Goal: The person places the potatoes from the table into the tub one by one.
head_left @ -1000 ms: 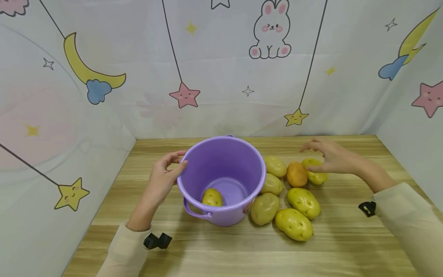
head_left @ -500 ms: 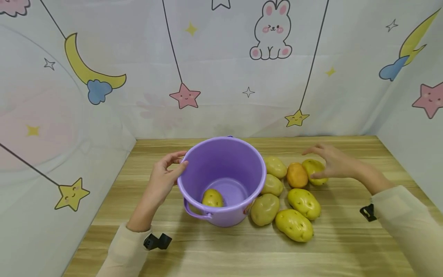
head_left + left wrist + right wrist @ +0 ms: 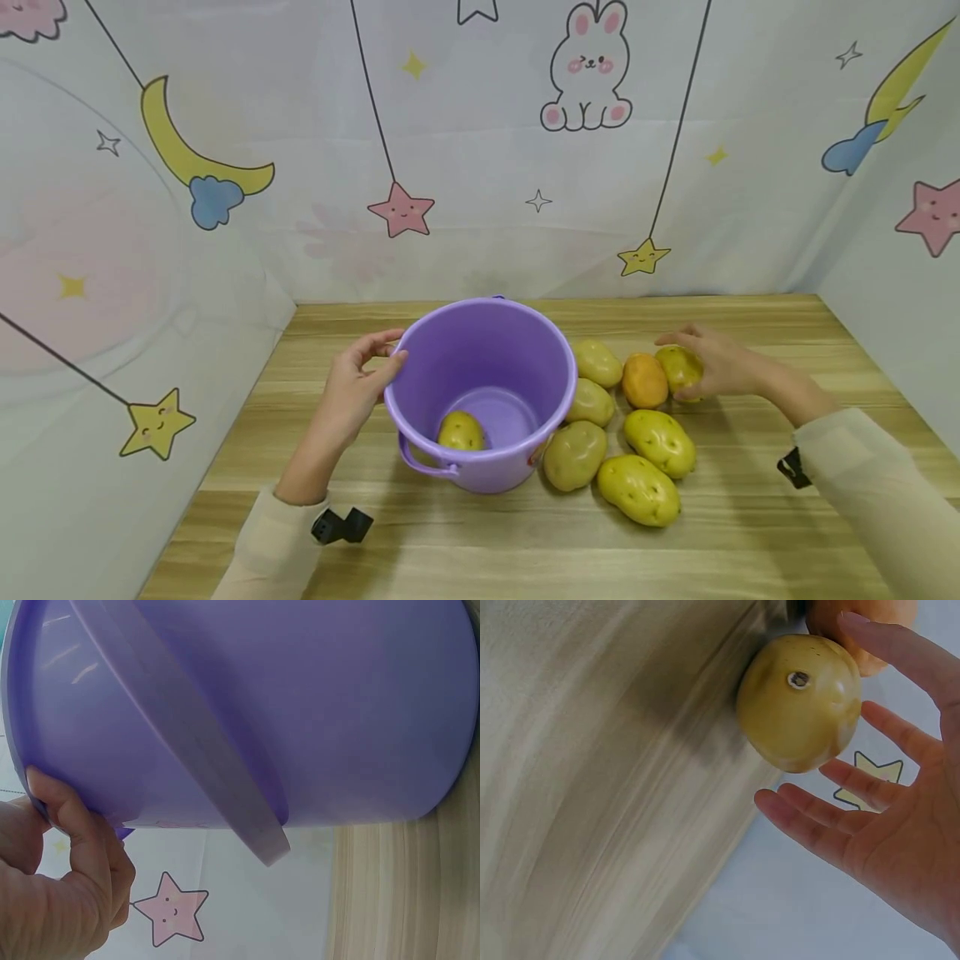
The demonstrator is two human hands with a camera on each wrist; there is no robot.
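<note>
The left grip pinched the rim of the purple bucket, which stood upright just to its right with one yellow potato inside. The right grip had its thumb and fingers apart around a yellow fruit; whether they touched it I cannot tell. Just left of that grip lay an orange fruit; between both grips, three pale potatoes lay on the tabletop.
</note>
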